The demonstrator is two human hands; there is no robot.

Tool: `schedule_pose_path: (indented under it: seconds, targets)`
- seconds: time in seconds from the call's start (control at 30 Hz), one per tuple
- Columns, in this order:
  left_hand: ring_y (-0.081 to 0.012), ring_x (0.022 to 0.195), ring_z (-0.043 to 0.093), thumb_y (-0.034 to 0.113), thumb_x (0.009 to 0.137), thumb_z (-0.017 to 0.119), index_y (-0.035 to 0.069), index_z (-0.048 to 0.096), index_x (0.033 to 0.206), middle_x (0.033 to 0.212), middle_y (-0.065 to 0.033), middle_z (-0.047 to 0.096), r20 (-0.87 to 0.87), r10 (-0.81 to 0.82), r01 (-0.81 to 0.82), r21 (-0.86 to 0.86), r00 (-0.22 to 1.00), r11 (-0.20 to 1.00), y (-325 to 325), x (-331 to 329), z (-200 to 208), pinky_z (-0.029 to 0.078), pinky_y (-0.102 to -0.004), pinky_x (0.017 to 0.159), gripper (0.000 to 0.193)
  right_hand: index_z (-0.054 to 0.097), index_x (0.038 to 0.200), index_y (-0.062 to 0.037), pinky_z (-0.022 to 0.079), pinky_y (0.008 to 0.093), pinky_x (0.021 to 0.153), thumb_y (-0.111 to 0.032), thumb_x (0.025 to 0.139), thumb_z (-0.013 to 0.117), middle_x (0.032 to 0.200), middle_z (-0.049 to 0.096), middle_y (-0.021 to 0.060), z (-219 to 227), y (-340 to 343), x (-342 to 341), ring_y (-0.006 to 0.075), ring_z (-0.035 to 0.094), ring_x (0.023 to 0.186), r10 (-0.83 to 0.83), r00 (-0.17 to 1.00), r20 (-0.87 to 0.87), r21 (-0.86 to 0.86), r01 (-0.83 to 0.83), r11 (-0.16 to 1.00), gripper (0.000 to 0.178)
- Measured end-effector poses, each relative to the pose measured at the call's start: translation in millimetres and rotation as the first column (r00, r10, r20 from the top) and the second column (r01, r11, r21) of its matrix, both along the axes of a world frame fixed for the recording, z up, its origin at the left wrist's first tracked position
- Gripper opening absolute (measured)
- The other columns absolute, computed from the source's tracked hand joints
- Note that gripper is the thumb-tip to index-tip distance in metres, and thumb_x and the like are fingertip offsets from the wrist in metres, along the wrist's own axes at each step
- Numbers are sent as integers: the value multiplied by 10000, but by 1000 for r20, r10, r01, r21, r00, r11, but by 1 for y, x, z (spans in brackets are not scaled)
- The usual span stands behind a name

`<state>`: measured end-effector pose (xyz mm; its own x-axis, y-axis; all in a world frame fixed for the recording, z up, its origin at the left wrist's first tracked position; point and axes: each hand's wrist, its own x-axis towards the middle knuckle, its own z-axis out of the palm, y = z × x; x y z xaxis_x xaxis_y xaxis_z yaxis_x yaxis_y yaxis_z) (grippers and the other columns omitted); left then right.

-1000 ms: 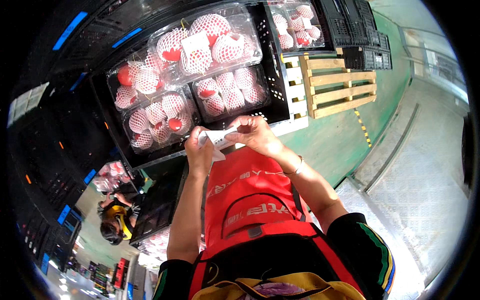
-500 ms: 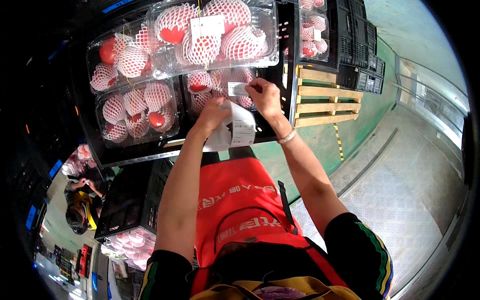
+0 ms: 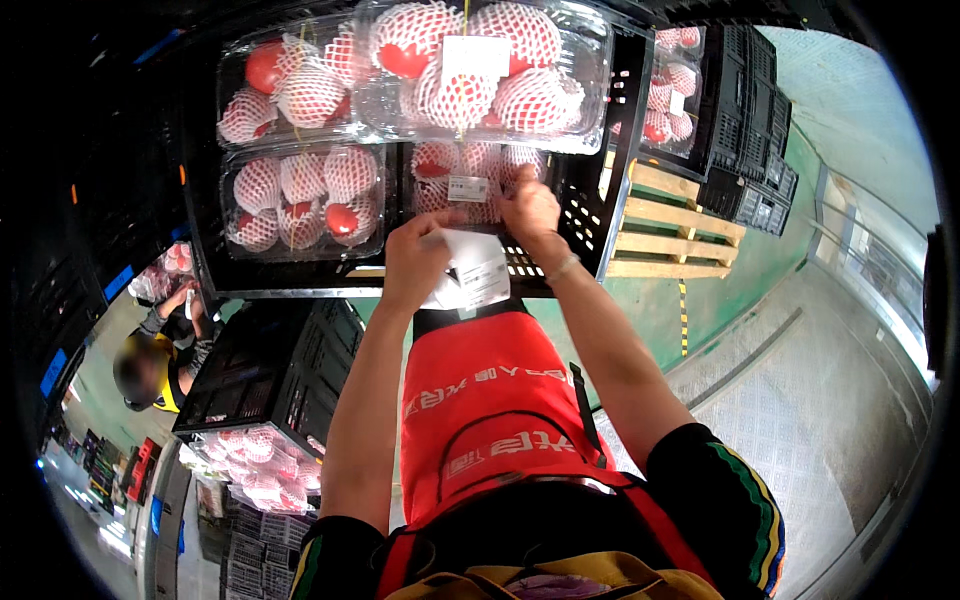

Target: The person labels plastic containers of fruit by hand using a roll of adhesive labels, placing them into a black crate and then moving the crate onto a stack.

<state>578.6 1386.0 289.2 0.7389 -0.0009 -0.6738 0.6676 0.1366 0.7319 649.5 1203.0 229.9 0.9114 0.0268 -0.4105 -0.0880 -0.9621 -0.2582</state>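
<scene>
My left hand (image 3: 415, 258) grips a curling strip of white printed labels (image 3: 480, 278), which hangs in front of the black crate (image 3: 400, 272). Just beyond it is a clear plastic box of red fruit in white foam nets (image 3: 430, 165). A small white label (image 3: 468, 189) lies on top of that box. Beside the label's right edge is my right hand (image 3: 532, 212), its thumb and forefinger apart and its fingertips at the box lid. Nothing shows between them.
More clear fruit boxes (image 3: 305, 205) fill the crate, a larger labelled one (image 3: 540, 110) stacked at the back. Wooden pallets (image 3: 670, 243) and stacked black crates (image 3: 745, 130) stand to the right. At the left, a person (image 3: 150, 370) in a yellow and black top works near other crates (image 3: 270, 370).
The label that was in my right fingers now lies on the fruit box. My right hand has moved slightly right of it. My left hand still holds the label strip.
</scene>
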Motion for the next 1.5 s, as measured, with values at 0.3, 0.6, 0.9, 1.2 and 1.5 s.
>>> schedule_pose_path:
  seconds: [0.3, 0.6, 0.9, 1.2, 1.5]
  targets:
    - [-49, 632, 534, -114, 777, 560, 38, 631, 940, 737, 14, 600, 180, 433, -420, -109, 883, 901, 51, -37, 56, 458, -198, 585, 234, 634, 1015, 25, 476, 205, 621, -148, 874, 623, 835, 636, 16, 138, 62, -1, 51, 561, 710, 407, 747, -526, 830, 348, 435, 223]
    - [-65, 613, 429, 185, 786, 742, 32, 515, 636, 683, 28, 531, 145, 426, -449, 228, 893, 864, 107, -53, 51, 373, -237, 533, 312, 662, 900, 2, 482, 257, 615, -85, 796, 671, 743, 639, 84, 146, 120, -14, 132, 604, 666, 227, 950, -213, 766, 19, 642, 135]
    - [-233, 758, 578, 161, 752, 659, -8, 593, 779, 799, -107, 573, 259, -308, 127, 540, 915, 832, 181, -8, 11, 451, -370, 694, 184, 645, 869, 18, 457, 254, 561, -110, 840, 630, 701, 629, 43, 82, 151, 5, 80, 547, 609, -151, 911, -384, 599, 371, 709, 132]
    - [-117, 955, 546, 34, 816, 559, -33, 586, 826, 1134, -72, 571, 243, -173, 166, 47, 955, 985, 237, -22, 28, 448, -286, 816, 73, 610, 925, -34, 484, 403, 586, -76, 732, 669, 767, 617, 151, 30, 262, -25, 317, 606, 672, 148, 989, 14, 648, -122, 752, 206]
    - [-380, 1188, 461, 129, 815, 625, -31, 621, 967, 1264, -237, 497, 149, -307, 56, 821, 940, 568, 252, -26, 7, 413, -438, 934, 220, 449, 1171, 24, 504, 410, 716, -115, 708, 725, 1011, 559, 229, 39, 184, -29, 364, 582, 875, -137, 973, 185, 365, 61, 929, 557]
